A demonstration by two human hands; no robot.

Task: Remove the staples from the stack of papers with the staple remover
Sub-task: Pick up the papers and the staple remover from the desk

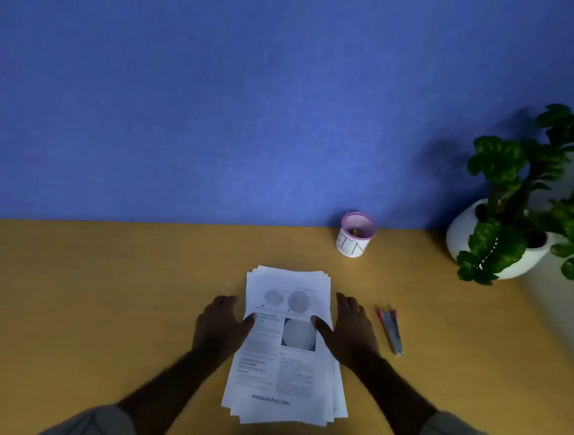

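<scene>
A stack of printed white papers [285, 373] lies in the middle of the tan table, its sheets slightly fanned. My left hand [221, 325] rests at the stack's left edge, thumb on the top sheet. My right hand [348, 330] sits against the right edge, thumb likewise on the paper. Both hands have relaxed, nearly straight fingers and hold nothing. The staple remover [390, 330], a slim metal tool with pink sides, lies on the table just right of my right hand, untouched. No staples are visible at this sharpness.
A small white cup with a pink rim and the letters "BIN" [355, 235] stands behind the papers near the blue wall. A potted green plant in a white pot [509, 231] occupies the far right. The table's right edge [549, 311] runs below the plant.
</scene>
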